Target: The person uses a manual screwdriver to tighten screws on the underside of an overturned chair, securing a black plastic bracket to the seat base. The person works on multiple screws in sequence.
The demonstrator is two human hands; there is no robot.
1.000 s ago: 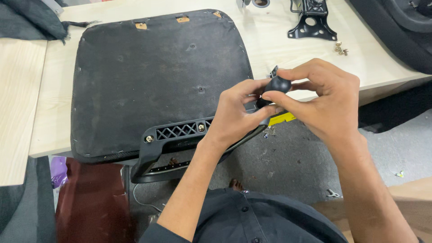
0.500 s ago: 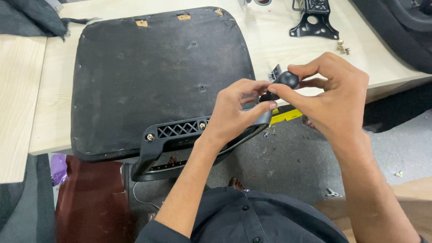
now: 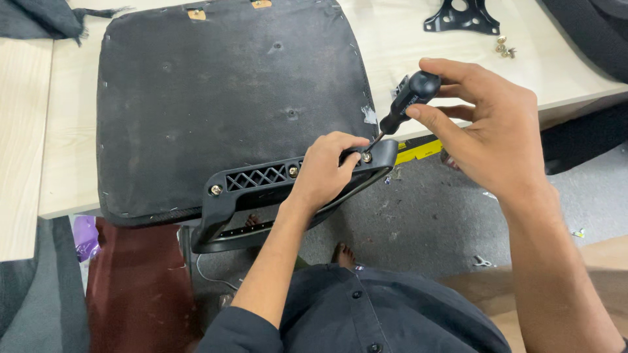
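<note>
Underside of a black upholstered seat pad (image 3: 222,104) lying on a pale wooden desk (image 3: 405,46), with a black plastic armrest bracket (image 3: 261,186) laid along its 6 o'clock edge and overhanging the desk. The right hand (image 3: 487,124) is closed round the rounded black handle of a screwdriver (image 3: 405,101), thumb and fingers pinching the knob at the top. The left hand (image 3: 327,170) is curled over the bracket, fingers pressed together on its upper face just beside the screw (image 3: 367,157) at the bracket's 3 o'clock end. Compared with one second and half a second ago, when both hands were gathered together around the tool above the bracket's end, the hands have separated: the right has risen toward 1 o'clock with the handle, the shaft now slants down toward 7 o'clock, and its tip meets the screw head. This suggests that the tool is now seated for turning, with the left hand steadying the part. Two further screws (image 3: 216,190) show in the bracket toward 9 o'clock. At 1 o'clock on the desk lie a black metal plate (image 3: 461,16) and a small cluster of loose fasteners (image 3: 504,47), well apart from the hands. Grey floor (image 3: 425,222) lies below.
</note>
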